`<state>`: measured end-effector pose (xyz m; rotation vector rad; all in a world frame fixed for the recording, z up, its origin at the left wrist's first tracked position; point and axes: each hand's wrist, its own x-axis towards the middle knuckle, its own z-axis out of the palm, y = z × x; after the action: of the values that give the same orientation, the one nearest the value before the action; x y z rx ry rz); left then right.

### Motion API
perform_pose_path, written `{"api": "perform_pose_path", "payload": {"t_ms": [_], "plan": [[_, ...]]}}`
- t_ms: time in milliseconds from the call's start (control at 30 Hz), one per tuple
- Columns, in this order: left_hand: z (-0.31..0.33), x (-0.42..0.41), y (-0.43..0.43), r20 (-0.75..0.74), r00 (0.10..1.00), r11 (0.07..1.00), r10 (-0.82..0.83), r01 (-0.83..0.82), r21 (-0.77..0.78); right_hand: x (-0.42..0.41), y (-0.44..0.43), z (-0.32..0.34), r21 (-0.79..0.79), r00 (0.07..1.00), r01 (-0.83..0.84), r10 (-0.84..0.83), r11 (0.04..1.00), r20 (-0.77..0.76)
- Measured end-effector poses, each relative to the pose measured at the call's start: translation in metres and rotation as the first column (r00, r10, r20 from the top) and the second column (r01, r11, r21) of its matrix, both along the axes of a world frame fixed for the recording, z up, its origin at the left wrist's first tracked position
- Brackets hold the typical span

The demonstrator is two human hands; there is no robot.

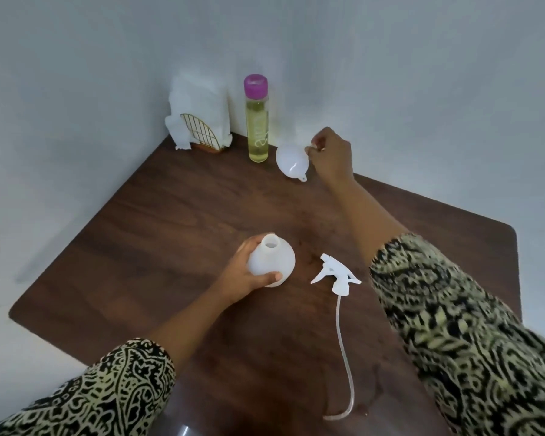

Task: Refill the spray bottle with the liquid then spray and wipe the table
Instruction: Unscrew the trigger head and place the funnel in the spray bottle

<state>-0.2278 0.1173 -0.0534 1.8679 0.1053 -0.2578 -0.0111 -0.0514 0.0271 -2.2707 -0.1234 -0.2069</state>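
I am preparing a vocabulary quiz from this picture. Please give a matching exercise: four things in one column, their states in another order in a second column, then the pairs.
1. spray bottle
2. trigger sprayer
3. funnel
4. bottle of yellow liquid

a. upright, closed with a cap
b. pinched by the right hand
c. neck open, gripped by the left hand
d. lying on the table, tube attached

Pairs: 1-c, 2-d, 3-b, 4-a

Left hand (247, 273) near, fingers curled in grip; right arm (364, 215) outstretched, right hand (331, 152) fingers pinching
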Motion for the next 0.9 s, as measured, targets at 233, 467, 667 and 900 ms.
{"api": "perform_pose_path", "payload": {"t_ms": [233, 467, 667, 900], "plan": [[0.014, -0.033, 0.005, -0.051, 0.991, 0.992, -0.123, 0.124, 0.017, -0.122, -0.006, 0.055, 0.710, 0.955, 0.167, 0.066, 0.684, -0.288], [0.091, -0.033, 0.031, -0.108, 0.974, 0.882, 0.198, -0.225, -0.414, -0.199, 0.005, 0.060, 0.855, 0.893, 0.252, 0.232, 0.453, -0.386], [0.160, -0.025, 0.043, -0.237, 0.942, 0.807, 0.238, -0.327, -0.492, -0.221, 0.014, 0.053, 0.813, 0.922, 0.090, 0.261, 0.575, -0.287], [0.176, -0.022, 0.050, -0.286, 0.949, 0.862, 0.131, -0.252, -0.440, -0.228, 0.009, 0.047, 0.277, 0.939, -0.151, 0.225, 0.949, -0.259]]}}
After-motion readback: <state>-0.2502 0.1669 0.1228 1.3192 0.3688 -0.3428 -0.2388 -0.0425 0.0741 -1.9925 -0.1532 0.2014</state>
